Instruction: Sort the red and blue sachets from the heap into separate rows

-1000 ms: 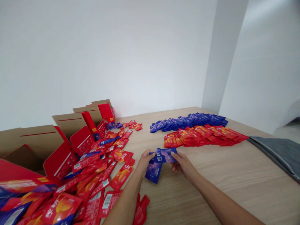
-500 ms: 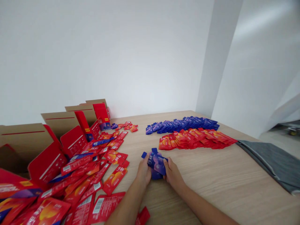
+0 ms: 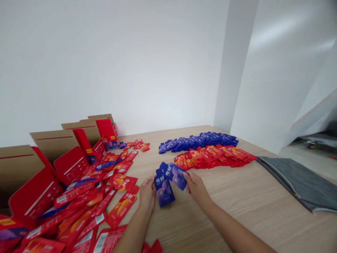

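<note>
Two blue pouches with purple fruit pictures are held above the table, their tops overlapping. My left hand (image 3: 147,193) is closed on the edge of the left blue pouch (image 3: 165,192), which hangs nearly upright. Between the fingers and thumb of my right hand (image 3: 195,185) is the lower corner of the right blue pouch (image 3: 177,176), tilted toward upper left. Beyond them lie a row of overlapping blue pouches (image 3: 197,141) and, nearer, a row of red pouches (image 3: 216,157). A loose heap of red pouches (image 3: 76,207) spreads left of my left hand.
Open red cardboard boxes (image 3: 71,161) with raised brown flaps line the left side. A few small pouches (image 3: 138,143) lie at the back of the wooden table (image 3: 205,225). Folded grey cloth (image 3: 297,181) rests on the right. A white wall (image 3: 158,70) stands behind.
The two blue pouches, stacked together before, are now fanned apart. My hands have moved away from each other, the left one leftward. The view has turned slightly right.
</note>
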A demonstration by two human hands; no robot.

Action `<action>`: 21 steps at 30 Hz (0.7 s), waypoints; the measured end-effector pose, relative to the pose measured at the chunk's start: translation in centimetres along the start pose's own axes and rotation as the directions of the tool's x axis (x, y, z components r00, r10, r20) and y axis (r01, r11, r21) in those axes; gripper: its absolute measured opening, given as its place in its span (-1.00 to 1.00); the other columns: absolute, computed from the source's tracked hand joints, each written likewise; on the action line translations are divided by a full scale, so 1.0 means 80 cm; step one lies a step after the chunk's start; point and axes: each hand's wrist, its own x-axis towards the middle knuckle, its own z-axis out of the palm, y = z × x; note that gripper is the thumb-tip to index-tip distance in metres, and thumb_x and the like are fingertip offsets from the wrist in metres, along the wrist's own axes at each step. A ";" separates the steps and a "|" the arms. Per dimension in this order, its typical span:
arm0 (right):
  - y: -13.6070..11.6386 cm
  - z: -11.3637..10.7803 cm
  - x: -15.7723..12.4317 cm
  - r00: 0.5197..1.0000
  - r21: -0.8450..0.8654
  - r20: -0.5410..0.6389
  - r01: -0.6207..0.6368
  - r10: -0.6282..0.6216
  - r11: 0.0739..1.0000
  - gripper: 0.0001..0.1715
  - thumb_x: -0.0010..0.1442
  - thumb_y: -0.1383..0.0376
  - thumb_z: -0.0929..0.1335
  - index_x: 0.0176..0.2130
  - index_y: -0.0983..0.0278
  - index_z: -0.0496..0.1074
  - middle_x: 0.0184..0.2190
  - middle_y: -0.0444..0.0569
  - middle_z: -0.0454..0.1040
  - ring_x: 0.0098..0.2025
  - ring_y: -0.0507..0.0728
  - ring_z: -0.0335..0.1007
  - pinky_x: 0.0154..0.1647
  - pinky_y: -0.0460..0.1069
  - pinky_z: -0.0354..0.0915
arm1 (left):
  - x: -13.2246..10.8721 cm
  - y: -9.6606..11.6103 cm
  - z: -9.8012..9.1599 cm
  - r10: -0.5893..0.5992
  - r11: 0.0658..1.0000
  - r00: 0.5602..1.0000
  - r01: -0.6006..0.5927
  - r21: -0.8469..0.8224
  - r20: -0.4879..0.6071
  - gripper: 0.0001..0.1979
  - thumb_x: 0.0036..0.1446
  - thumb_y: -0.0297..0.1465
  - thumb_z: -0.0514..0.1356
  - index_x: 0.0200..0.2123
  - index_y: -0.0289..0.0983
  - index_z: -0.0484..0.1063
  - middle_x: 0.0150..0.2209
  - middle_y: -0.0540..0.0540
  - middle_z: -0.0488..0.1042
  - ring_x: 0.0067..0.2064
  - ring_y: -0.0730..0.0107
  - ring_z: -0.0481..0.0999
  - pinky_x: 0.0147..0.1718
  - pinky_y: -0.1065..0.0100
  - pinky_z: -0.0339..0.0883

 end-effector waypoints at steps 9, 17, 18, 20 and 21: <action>0.003 -0.128 0.181 0.966 -0.094 -0.224 -0.151 0.127 0.984 -0.61 0.24 0.21 0.20 -0.58 0.24 0.25 -0.76 -0.15 0.31 -0.70 0.01 0.21 -0.62 -0.10 0.17 | 0.015 -0.018 -0.009 0.069 0.883 0.982 -0.141 0.448 0.174 -0.65 -0.28 -0.49 0.36 -0.34 -0.23 0.38 -0.56 0.04 0.49 -0.52 0.37 0.49 -0.53 0.43 0.28; 0.042 -0.200 0.284 0.866 -0.193 -0.360 -0.434 0.348 0.880 -0.69 0.26 0.20 0.29 -0.05 0.30 0.36 -0.09 0.02 0.42 -0.18 0.09 0.41 -0.18 0.07 0.39 | 0.023 -0.029 -0.012 0.142 0.795 0.965 -0.245 0.556 0.222 -0.68 -0.23 -0.47 0.31 -0.30 -0.21 0.40 -0.60 0.07 0.45 -0.55 0.41 0.42 -0.54 0.45 0.18; 0.046 -0.201 0.289 0.859 -0.192 -0.364 -0.449 0.361 0.873 -0.68 0.26 0.20 0.29 -0.03 0.29 0.36 -0.06 0.03 0.41 -0.15 0.10 0.40 -0.16 0.08 0.39 | 0.024 -0.030 -0.014 0.133 0.795 0.965 -0.241 0.556 0.228 -0.67 -0.23 -0.46 0.31 -0.29 -0.21 0.40 -0.58 0.06 0.46 -0.53 0.40 0.43 -0.53 0.44 0.20; 0.050 -0.202 0.296 0.848 -0.193 -0.376 -0.465 0.373 0.864 -0.69 0.26 0.20 0.29 -0.05 0.30 0.37 -0.10 0.02 0.43 -0.19 0.09 0.41 -0.19 0.07 0.39 | 0.026 -0.030 -0.016 0.120 0.805 0.964 -0.235 0.544 0.238 -0.67 -0.22 -0.45 0.31 -0.28 -0.22 0.39 -0.55 0.03 0.49 -0.51 0.39 0.45 -0.52 0.44 0.23; 0.050 -0.202 0.296 0.845 -0.196 -0.387 -0.467 0.370 0.862 -0.71 0.26 0.19 0.29 -0.09 0.31 0.38 -0.16 -0.01 0.44 -0.24 0.06 0.42 -0.24 0.04 0.39 | 0.026 -0.030 -0.017 0.114 0.812 0.964 -0.231 0.536 0.241 -0.66 -0.22 -0.44 0.31 -0.27 -0.22 0.39 -0.55 0.02 0.49 -0.50 0.38 0.46 -0.51 0.44 0.24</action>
